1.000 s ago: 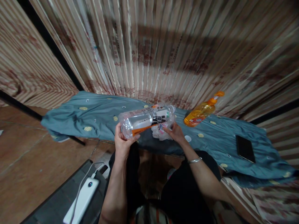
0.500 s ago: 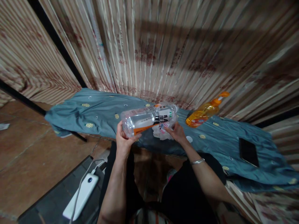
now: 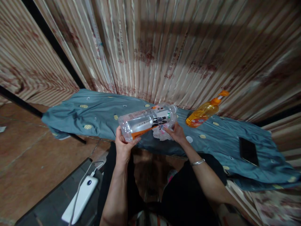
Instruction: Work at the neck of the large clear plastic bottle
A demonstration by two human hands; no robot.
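A large clear plastic bottle (image 3: 145,122) with an orange, black and white label lies on its side in the air above the blue-green cloth, its neck pointing right. My left hand (image 3: 124,146) grips its base end, thumb along the lower side. Near the neck, my right hand (image 3: 176,132) holds the bottle from below. A crumpled clear plastic piece with pink and blue print (image 3: 161,133) is under the bottle beside my right fingers; whether they hold it too is unclear.
An orange pump bottle (image 3: 201,114) stands on the cloth (image 3: 103,110) right of my hands. Farther right lies a black phone (image 3: 248,151). A small white disc (image 3: 189,139) is near my right wrist. A white power bank (image 3: 81,199) with a cable rests at lower left.
The view has shifted slightly. The bottle has rolled or tilted a little in my hands, its base end slightly lower; both hands keep their grip.
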